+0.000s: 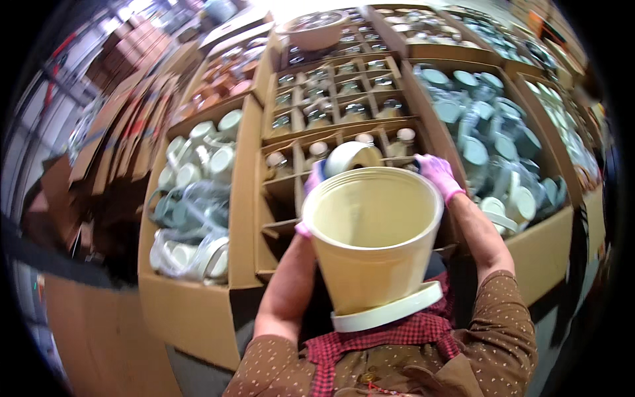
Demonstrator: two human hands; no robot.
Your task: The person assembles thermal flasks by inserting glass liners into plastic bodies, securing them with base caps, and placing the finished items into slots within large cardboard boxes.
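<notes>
Near divided carton (260,198): a row of bottles (405,140) with pale caps stands in the compartments along its far edge. A white ring-shaped roll (344,157) shows in front of that row, partly covered; what it rests on cannot be told.

Left hand (313,180), in a pink glove: beside the roll, toward the carton's left side, largely hidden behind a cream bucket (370,264). State of its fingers — cannot be told.

Right hand (438,176), also pink-gloved: at the carton's far right corner, fingers bent forward and tips dark blue; whether they pinch anything cannot be told.

The bucket is between the forearms, mouth upward, hiding much of the carton's near edge; a white band (390,309) shows at its base.

Beyond the far edge, a second divided carton (337,65) holds clear glass vessels (355,110). The left carton (192,301) contains white lidded cups (223,159), with some items in clear plastic toward its near edge. The right carton (539,245) holds blue-grey lidded cups (475,151) — white ones lie at its near left corner.
</notes>
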